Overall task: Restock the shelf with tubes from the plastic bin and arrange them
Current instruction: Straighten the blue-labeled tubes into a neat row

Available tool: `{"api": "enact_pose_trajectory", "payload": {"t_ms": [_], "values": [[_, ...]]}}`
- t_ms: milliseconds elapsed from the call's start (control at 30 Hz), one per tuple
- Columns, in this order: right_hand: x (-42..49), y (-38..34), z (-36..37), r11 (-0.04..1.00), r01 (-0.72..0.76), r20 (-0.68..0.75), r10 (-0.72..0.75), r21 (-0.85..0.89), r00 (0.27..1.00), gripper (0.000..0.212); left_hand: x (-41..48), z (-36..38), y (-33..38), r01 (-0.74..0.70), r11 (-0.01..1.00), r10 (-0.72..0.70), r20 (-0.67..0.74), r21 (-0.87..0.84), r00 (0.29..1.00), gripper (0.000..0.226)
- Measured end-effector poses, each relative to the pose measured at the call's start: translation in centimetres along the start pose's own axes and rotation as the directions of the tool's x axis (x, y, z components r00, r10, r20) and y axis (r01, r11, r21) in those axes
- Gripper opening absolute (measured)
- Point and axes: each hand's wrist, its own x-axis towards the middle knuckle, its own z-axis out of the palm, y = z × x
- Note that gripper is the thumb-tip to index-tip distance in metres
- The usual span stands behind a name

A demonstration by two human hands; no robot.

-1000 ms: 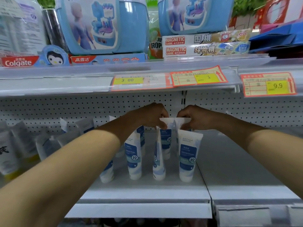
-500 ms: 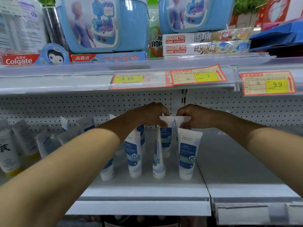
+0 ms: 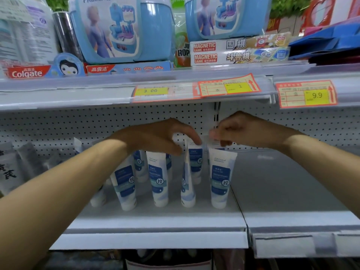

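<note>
They are arranging now: white-and-blue plastic tubes (image 3: pixel 159 180) stand cap-down in rows on the white metal shelf (image 3: pixel 155 221). Both forearms reach in level, with the wrists dipped. The left hand (image 3: pixel 161 137) has its grip pinched on the crimped top of a back-row tube (image 3: pixel 195 164). The right hand (image 3: pixel 243 131) is blurred but seems to pinch the crimp of the neighbouring tube (image 3: pixel 214 142). Next, I'd judge, both tubes need squaring upright and releasing without toppling the front row.

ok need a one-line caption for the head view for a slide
Left hand and right hand pinch the crimped tops of back-row tubes standing cap-down on a white shelf.
</note>
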Motion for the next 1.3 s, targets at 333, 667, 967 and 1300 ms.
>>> {"api": "enact_pose_trajectory", "payload": {"t_ms": [333, 667, 967, 1300], "values": [[-1.2, 1.0, 2.9, 0.984, -0.134, 0.161, 0.152, -0.118, 0.975, 0.015, 2.6, 3.3, -0.2, 0.053, 0.912, -0.015, -0.097, 0.408, 0.995, 0.028], [-0.1, 2.2, 2.6, 0.987, -0.113, 0.155, 0.13, -0.11, 0.979, 0.014, 3.3, 3.5, 0.2, 0.06, 0.984, -0.045, -0.091, 0.169, 0.995, 0.026], [-0.1, 2.5, 2.7, 0.99, -0.101, 0.151, 0.116, -0.102, 0.982, 0.015, 3.4, 3.8, 0.2, 0.086, 0.995, -0.08, -0.099, 0.049, 0.992, 0.015], [-0.1, 2.3, 2.0, 0.995, -0.032, 0.122, 0.044, -0.096, 0.992, 0.016, 3.1, 3.5, 0.7, 0.095, 0.99, -0.084, -0.103, 0.105, 0.991, 0.02]]}}
